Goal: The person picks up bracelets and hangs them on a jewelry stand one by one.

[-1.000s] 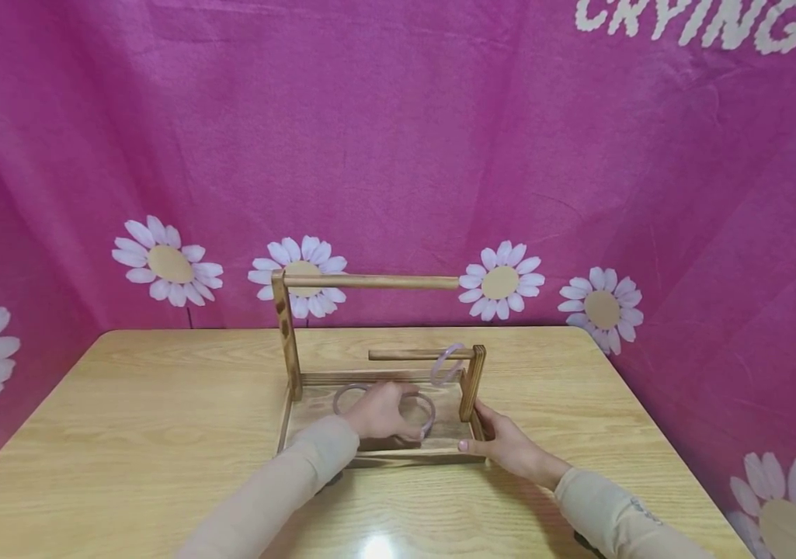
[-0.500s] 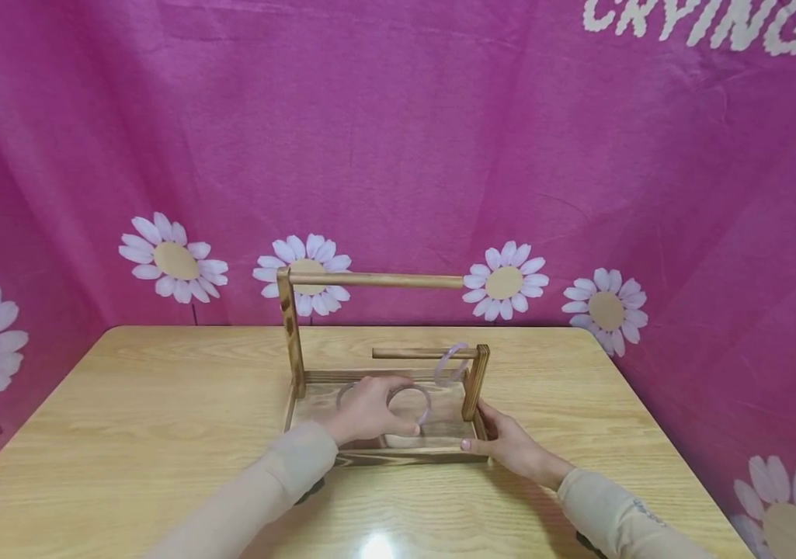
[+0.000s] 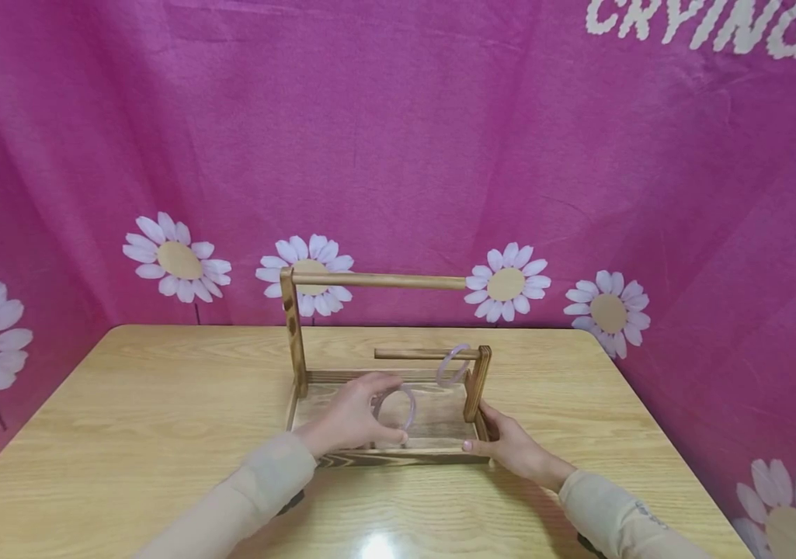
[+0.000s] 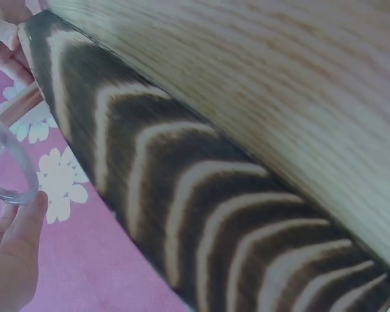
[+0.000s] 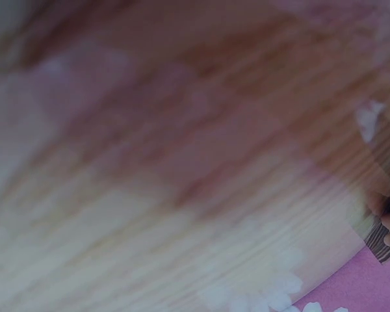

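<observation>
My left hand [image 3: 356, 411] pinches a pale lavender, see-through bangle [image 3: 411, 407] between thumb and fingers, over the tray of a wooden rack. In the left wrist view the bangle [image 4: 27, 170] rests against the fingertips of that hand [image 4: 16, 260], beside the dark striped front wall of the tray. Another such bangle [image 3: 443, 373] hangs on the short lower bar, close to its post. My right hand [image 3: 516, 449] grips the right front corner of the wooden rack [image 3: 404, 460], thumb on the front edge. My left hand may hide part of the tray floor.
The rack's long upper bar [image 3: 377, 280] runs rightward from a tall left post [image 3: 293, 334]. The lower bar [image 3: 411, 354] points left from a short right post. A light wooden table [image 3: 174, 404] lies underneath, with a pink daisy curtain [image 3: 398, 155] behind.
My left hand has moved left with the bangle, which now stands more upright in its fingers. The bangle seen left of that hand earlier is out of sight. My right hand keeps its place.
</observation>
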Tool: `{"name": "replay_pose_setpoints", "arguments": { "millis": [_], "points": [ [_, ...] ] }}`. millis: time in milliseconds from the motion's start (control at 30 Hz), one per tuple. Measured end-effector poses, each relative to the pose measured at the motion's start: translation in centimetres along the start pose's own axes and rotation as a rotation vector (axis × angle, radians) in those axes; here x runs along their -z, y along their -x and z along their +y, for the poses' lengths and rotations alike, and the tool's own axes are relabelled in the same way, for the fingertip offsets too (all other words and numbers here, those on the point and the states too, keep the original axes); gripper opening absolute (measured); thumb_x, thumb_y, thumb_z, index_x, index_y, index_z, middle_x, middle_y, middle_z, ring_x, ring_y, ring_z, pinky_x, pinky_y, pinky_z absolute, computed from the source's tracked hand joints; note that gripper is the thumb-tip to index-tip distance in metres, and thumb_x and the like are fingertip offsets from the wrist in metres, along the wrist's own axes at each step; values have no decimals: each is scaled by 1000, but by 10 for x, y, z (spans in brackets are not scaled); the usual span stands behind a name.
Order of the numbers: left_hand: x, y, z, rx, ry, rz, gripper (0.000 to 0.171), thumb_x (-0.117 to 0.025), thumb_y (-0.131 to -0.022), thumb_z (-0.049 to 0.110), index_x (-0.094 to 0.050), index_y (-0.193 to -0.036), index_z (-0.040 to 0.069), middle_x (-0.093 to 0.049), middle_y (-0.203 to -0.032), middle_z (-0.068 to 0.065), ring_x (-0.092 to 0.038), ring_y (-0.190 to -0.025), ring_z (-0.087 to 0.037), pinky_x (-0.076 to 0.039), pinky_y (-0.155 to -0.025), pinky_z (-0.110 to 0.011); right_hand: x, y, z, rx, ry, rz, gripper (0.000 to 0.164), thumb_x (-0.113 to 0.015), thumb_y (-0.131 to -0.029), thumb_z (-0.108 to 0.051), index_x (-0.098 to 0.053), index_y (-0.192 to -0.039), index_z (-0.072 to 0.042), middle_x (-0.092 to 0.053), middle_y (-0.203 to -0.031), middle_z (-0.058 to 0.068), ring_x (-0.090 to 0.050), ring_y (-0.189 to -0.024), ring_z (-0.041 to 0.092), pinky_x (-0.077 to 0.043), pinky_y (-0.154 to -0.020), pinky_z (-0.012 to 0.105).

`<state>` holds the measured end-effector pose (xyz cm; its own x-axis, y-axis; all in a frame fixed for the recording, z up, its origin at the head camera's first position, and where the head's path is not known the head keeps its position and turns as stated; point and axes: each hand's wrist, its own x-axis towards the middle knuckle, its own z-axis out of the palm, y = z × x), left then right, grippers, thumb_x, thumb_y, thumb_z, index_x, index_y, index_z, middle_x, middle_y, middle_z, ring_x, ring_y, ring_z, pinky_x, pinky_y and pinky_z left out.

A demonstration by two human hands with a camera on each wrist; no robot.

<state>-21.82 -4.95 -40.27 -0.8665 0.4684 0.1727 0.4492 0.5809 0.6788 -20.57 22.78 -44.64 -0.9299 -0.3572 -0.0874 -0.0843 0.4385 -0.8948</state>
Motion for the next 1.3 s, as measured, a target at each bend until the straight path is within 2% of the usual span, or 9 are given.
{"name": "replay_pose_setpoints", "arguments": {
  "millis": [200, 367, 533, 733, 900, 1033, 1167, 1300],
  "points": [
    [0, 5, 3, -27, -62, -20, 76, -82, -61, 32, -51, -131, 21, -49, -131, -2, -51, -114, -24, -42, -97, -50, 0, 0, -1, -4, -6, -4, 86, -65, -84, -19, -8, -145, 4, -20, -146, 29, -24, -133, 43, -24, -109, 54],
    [0, 7, 4, -50, -63, -4, 73, -82, -61, 30, -54, -127, 19, -51, -128, -5, -52, -110, -25, -43, -96, -50, 1, 0, -1, 15, -13, -13, 86, -64, -85, -18, -7, -144, 5, -19, -146, 30, -23, -133, 44, -23, -109, 55],
    [3, 10, 0, -44, 12, -2, 72, -82, -63, 27, -54, -128, 16, -51, -123, -3, -52, -108, -23, -46, -93, -47, 1, -1, 0, 15, -14, -24, 87, -65, -84, -20, -7, -145, 4, -18, -146, 30, -23, -133, 43, -23, -109, 54],
    [12, 16, -6, 7, 190, 13, 73, -81, -65, 18, -50, -131, 12, -46, -130, -9, -46, -120, -33, -44, -99, -45, 0, -2, 1, -3, -22, -18, 88, -65, -84, -20, -7, -145, 4, -17, -147, 29, -22, -133, 44, -23, -109, 54],
    [21, 18, -11, 15, 207, 82, 74, -80, -65, 15, -49, -132, 14, -51, -129, -7, -47, -122, -32, -41, -102, -40, 0, -1, 0, -6, -18, -11, 86, -65, -85, -17, -7, -144, 5, -18, -146, 29, -23, -133, 43, -23, -109, 54],
    [24, 19, -16, 15, 251, 121, 76, -79, -65, 9, -46, -133, 7, -56, -126, -8, -51, -119, -31, -40, -103, -36, 0, 0, -2, 0, -18, -11, 86, -65, -85, -17, -7, -144, 5, -18, -146, 30, -23, -133, 43, -23, -109, 54],
    [26, 20, -20, 31, 269, 136, 76, -80, -65, 10, -46, -133, 4, -56, -127, -13, -50, -121, -33, -38, -103, -38, 0, 0, -2, 9, -11, -11, 86, -64, -85, -17, -7, -144, 6, -18, -146, 30, -24, -133, 43, -24, -109, 53],
    [26, 21, -24, 42, 262, 135, 77, -81, -65, 15, -46, -133, 7, -56, -128, -13, -50, -119, -35, -40, -102, -39, 0, 0, -1, 15, -16, -18, 85, -64, -85, -18, -7, -144, 5, -18, -147, 29, -23, -133, 43, -24, -109, 53]
  ]
}}
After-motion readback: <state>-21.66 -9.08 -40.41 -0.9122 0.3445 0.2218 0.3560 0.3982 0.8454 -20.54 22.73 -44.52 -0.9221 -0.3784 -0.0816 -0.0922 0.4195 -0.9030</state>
